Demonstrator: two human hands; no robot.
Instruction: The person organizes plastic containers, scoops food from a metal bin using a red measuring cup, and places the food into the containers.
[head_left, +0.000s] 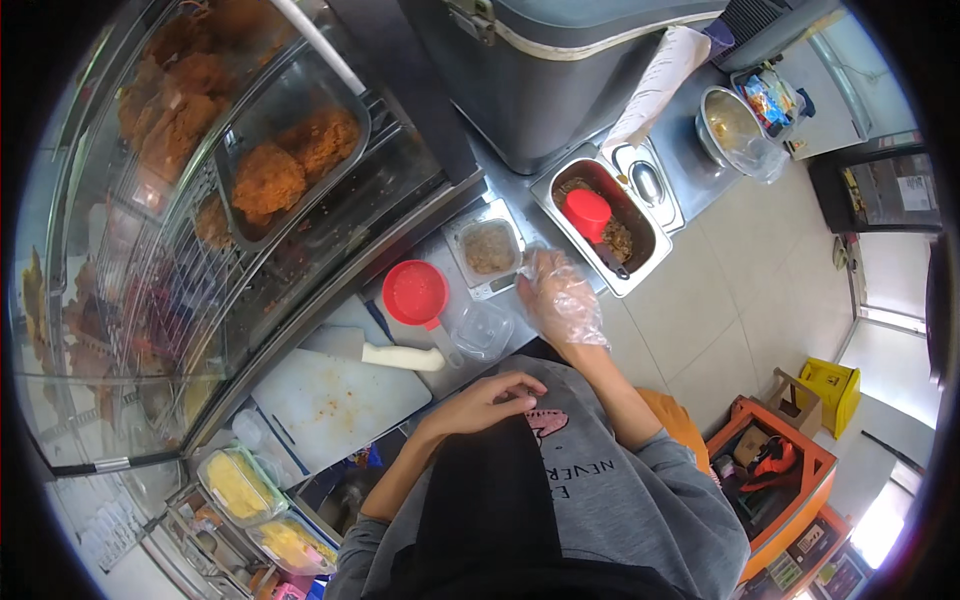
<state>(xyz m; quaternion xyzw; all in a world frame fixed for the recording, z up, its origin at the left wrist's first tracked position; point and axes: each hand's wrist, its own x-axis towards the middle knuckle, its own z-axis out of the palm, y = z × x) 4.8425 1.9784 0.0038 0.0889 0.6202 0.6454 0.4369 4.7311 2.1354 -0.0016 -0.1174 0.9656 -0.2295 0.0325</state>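
My right hand wears a clear plastic glove, at the right edge of a small kitchen scale. Its fingers bend down out of sight, so what they hold is hidden. A clear plastic tub of pale brown food sits on that scale. My left hand is bare, before my chest, its fingers loosely bent and holding nothing. Between the hands and the display case lie a clear lid and a red measuring cup. Beyond my right hand, a steel pan holds shredded brown food and a second red cup.
A cleaver with a white handle lies on a stained cutting board. The glass display case with fried chicken borders the left. A large grey lidded container stands behind the pan. Orange crates stand on the floor.
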